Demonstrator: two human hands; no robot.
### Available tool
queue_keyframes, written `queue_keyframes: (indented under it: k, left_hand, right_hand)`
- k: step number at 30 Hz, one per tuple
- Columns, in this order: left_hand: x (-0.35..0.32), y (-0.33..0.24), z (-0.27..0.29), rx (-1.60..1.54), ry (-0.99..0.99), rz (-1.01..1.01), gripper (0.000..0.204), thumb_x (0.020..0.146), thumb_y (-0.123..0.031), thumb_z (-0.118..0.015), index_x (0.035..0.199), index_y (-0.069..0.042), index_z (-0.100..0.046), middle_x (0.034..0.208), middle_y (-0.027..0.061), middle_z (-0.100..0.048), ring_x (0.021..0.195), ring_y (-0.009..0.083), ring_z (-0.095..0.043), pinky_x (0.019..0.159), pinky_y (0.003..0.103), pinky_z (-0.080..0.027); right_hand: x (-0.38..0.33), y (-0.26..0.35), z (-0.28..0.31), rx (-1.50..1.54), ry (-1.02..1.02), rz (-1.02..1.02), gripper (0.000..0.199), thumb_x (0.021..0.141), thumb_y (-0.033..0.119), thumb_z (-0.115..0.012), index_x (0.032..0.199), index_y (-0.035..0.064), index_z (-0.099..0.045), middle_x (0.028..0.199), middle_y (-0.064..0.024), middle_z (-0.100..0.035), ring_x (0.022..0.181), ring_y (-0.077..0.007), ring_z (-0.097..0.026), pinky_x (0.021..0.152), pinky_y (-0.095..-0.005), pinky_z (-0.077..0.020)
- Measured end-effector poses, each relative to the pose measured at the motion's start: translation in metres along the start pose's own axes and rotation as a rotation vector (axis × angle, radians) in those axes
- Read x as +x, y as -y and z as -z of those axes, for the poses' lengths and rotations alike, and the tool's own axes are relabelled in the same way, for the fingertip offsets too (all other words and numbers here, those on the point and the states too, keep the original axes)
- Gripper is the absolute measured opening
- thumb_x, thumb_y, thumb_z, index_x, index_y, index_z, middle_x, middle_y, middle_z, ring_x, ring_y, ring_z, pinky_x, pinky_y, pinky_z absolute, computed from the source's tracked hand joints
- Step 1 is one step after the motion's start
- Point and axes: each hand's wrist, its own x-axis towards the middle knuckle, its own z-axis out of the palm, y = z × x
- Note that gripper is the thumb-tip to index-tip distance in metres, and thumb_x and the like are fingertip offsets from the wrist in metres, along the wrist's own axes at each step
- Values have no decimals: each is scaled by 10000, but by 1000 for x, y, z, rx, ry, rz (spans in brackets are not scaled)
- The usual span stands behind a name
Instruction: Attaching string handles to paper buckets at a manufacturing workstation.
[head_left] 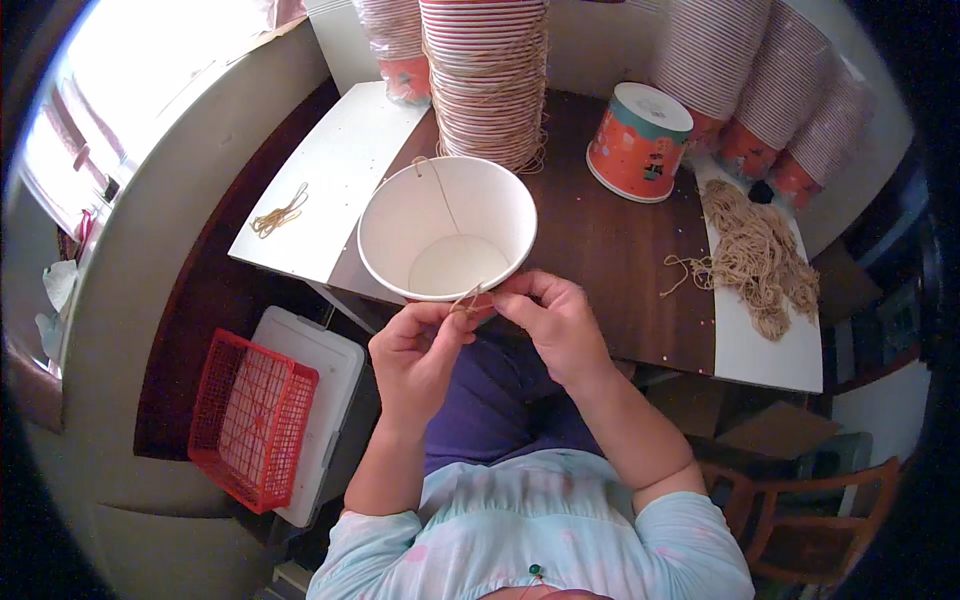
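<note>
A white-lined paper bucket [390, 235] tilts toward me at the near edge of the brown table, so I look into its open mouth. Tan cord [440, 190] comes through the far rim and hangs down inside. More of this cord loops at the near rim, between my hands. My left hand [412, 360] is closed, thumb and fingers pinching the cord just below the rim. Close beside it, my right hand [562, 328] is closed too, its thumb and forefinger on the cord at the rim. The fingertips partly hide the cord there.
Behind the bucket rises a tall stack of corded buckets [485, 90]. An upturned orange-and-green bucket [640, 145] stands to the right, near wrapped stacks [785, 85]. A heap of tan cords [757, 255] lies at right, a small bundle [280, 212] at left. A red basket [250, 420] sits lower left.
</note>
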Motion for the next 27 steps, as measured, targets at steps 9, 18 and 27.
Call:
queue_keyframes:
  k: [9, 18, 27]
  left_hand:
    - [1, 1, -5, -1, -63, 25, 87, 856, -37, -613, 889, 43, -611, 825, 89, -651, 687, 126, -614, 629, 229, -505]
    - [1, 5, 0, -193, 41, 79, 114, 861, -57, -612, 899, 51, -617, 798, 85, -651, 683, 110, -608, 632, 223, -503]
    - [-2, -7, 2, 573, -125, -513, 159, 700, 29, -664, 843, -37, -641, 764, 77, -639, 713, 232, -597, 687, 307, -441]
  right_hand:
    - [-2, 3, 0, -637, -147, 336, 102, 741, 111, -674, 746, 31, -611, 776, -86, -561, 735, -247, -574, 677, -342, -452]
    - [-2, 6, -4, -1152, -231, 730, 156, 689, 132, -678, 762, 96, -545, 768, -43, -517, 734, -236, -537, 668, -381, -365]
    - [-4, 5, 3, -977, -122, 683, 189, 702, 132, -691, 850, 108, -577, 811, -37, -536, 770, -232, -546, 671, -367, -380]
